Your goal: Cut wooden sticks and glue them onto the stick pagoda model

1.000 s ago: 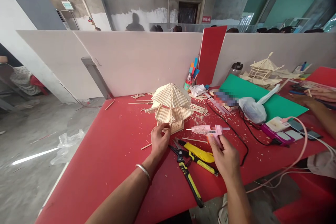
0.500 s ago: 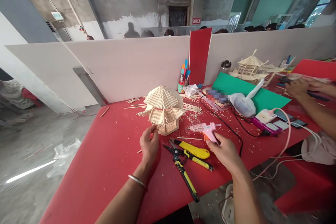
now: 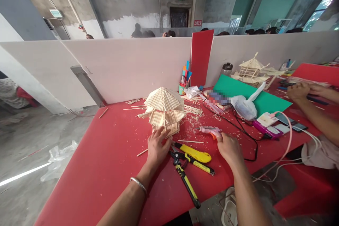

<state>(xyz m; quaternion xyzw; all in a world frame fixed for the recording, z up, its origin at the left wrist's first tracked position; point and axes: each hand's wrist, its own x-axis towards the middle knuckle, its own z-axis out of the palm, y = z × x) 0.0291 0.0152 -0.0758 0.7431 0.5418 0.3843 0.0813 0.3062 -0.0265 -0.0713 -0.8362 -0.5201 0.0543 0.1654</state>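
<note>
A two-tiered pagoda model point(image 3: 164, 110) made of thin wooden sticks stands on the red table point(image 3: 111, 155). My left hand point(image 3: 156, 147) is at the model's near base, fingers and thumb closed on its bottom edge. A metal bangle sits on that wrist. My right hand point(image 3: 229, 147) is to the right, fingers curled on the handle of a pink glue gun point(image 3: 209, 130) that lies on its side on the table, nozzle pointing left. Its black cord runs off to the right.
A yellow utility knife point(image 3: 195, 152) and yellow-handled cutters point(image 3: 185, 177) lie between my hands. Loose sticks and shavings litter the table. Behind are a pen cup point(image 3: 182, 85), green sheet point(image 3: 247, 91), white bag point(image 3: 245, 107) and second stick model point(image 3: 251, 67). Another person's hands point(image 3: 302, 90) work at right.
The glue gun went from upright in my right hand to lying on its side on the table. My left hand left the model's base for a moment and is back on it.
</note>
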